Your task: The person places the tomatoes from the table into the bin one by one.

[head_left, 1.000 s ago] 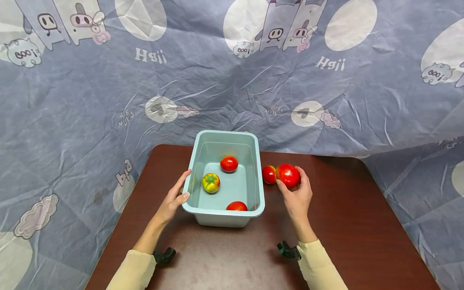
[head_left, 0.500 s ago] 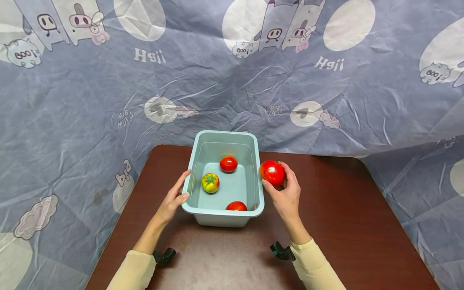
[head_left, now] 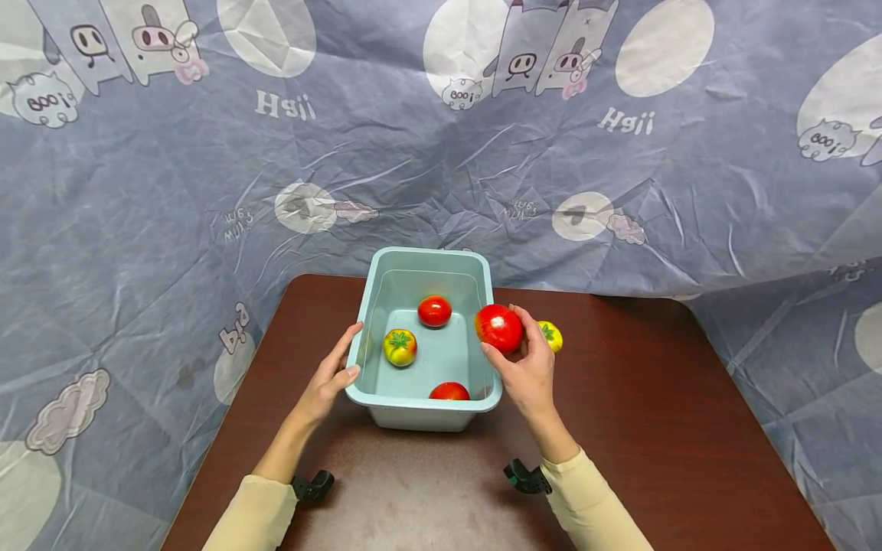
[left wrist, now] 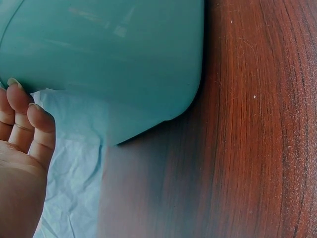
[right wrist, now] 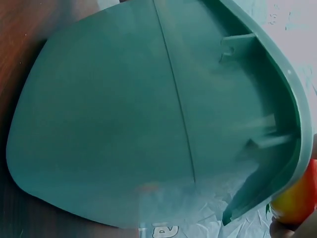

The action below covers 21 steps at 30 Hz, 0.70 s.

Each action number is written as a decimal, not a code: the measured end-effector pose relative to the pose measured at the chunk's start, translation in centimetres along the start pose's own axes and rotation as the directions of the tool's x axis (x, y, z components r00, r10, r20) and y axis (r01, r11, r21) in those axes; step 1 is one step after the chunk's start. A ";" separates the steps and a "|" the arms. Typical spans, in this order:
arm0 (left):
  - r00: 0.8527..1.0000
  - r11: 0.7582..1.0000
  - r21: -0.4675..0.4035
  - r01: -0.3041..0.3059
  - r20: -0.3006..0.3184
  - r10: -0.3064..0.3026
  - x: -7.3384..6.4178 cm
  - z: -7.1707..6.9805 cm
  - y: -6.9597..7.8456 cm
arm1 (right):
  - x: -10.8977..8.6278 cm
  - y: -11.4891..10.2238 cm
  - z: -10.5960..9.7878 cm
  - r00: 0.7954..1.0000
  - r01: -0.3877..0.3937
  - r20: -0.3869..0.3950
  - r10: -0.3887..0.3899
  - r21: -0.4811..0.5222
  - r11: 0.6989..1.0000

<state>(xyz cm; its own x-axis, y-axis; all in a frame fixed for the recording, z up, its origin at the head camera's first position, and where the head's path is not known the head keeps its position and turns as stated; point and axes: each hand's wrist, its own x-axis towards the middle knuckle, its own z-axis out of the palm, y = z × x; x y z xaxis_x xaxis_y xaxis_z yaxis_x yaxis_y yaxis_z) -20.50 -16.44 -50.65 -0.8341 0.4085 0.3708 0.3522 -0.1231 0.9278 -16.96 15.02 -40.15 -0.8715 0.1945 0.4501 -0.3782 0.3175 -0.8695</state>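
Observation:
My right hand (head_left: pixel 529 375) holds a large red tomato (head_left: pixel 499 329) between thumb and fingers, at the right rim of a pale blue-green plastic bin (head_left: pixel 372 291). Its yellowish underside and a bit of green show in the right wrist view, at the edge of the frame. My left hand (head_left: pixel 324 388) grips the bin's left rim, thumb on top; in the left wrist view its fingers (left wrist: pixel 42 119) lie under the rim. Inside the bin are a red tomato (head_left: pixel 435 311) at the back, a yellow-green tomato (head_left: pixel 400 348) at the left, and a red one (head_left: pixel 449 392), partly hidden by the front rim.
A yellow tomato (head_left: pixel 550 337) with a green star-shaped top sits on the brown table (head_left: pixel 654 413), partly behind my right hand. Behind the table hangs a grey-blue printed cloth (head_left: pixel 427 168).
My right hand has carried the large tomato leftward to the bin's rim. The yellow tomato has come into sight behind it; the smaller red one beside it is now hidden. My left hand stays put.

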 end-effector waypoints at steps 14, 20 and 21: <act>1.000 1.000 -0.005 -0.004 0.003 0.004 0.0 0.0 0.0 | 0.0 0.3 0.9 0.995 0.029 0.089 -0.033 0.047 0.998; 1.000 1.000 -0.018 -0.012 0.004 0.012 0.0 0.2 0.2 | 0.0 0.6 0.9 0.992 0.076 0.090 -0.085 0.097 0.992; 1.000 1.000 -0.021 -0.018 0.006 0.018 0.1 0.2 0.2 | 0.0 0.7 0.9 0.993 0.077 0.086 -0.086 0.098 0.992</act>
<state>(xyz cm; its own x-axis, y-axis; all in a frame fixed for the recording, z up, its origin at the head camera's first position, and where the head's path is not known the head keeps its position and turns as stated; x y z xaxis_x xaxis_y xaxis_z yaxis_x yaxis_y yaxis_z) -20.40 -16.28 -50.47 -0.8252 0.4114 0.3870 0.3578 -0.1493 0.9218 -17.50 14.45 -40.90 -0.8594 0.0861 0.5039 -0.4732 0.2390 -0.8479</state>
